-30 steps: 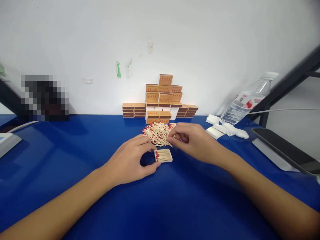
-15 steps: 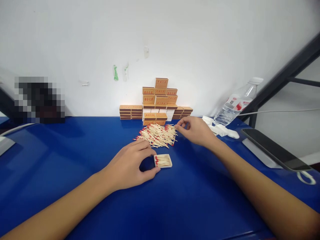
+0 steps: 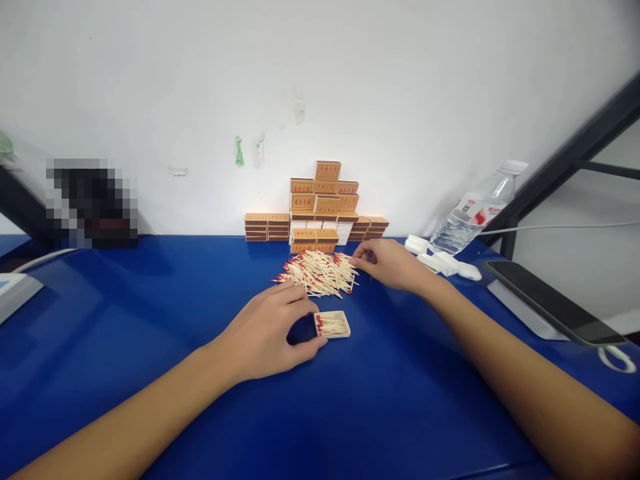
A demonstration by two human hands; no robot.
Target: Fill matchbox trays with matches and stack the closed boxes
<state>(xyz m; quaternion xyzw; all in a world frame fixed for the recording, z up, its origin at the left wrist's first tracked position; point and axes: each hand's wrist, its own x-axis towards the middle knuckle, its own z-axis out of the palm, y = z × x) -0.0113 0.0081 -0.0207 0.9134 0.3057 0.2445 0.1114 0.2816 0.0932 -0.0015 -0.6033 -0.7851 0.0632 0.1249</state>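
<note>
My left hand (image 3: 275,330) grips the left end of a small open matchbox tray (image 3: 349,323), thumb at its near side and fingers at the far side. Inside the tray lies a layer of matches (image 3: 333,325), red heads to the left. Beyond it is a loose heap of matches (image 3: 320,273) with red heads pointing various ways. My right hand (image 3: 383,261) is at the heap's right edge, thumb and forefinger pinched at the match ends there; how many are between the fingertips cannot be made out.
Stacked matchboxes (image 3: 327,188) rise against the wall behind the heap. At right are a tilted water bottle (image 3: 470,212), white plastic pieces (image 3: 443,262) and a dark phone (image 3: 550,300) on a stand. A white object (image 3: 20,293) sits at the table's left edge.
The whole view has shifted slightly, so everything sits a little farther right. My right hand stays by the heap's right edge, its fingers nearer the match ends. My left hand keeps the tray.
</note>
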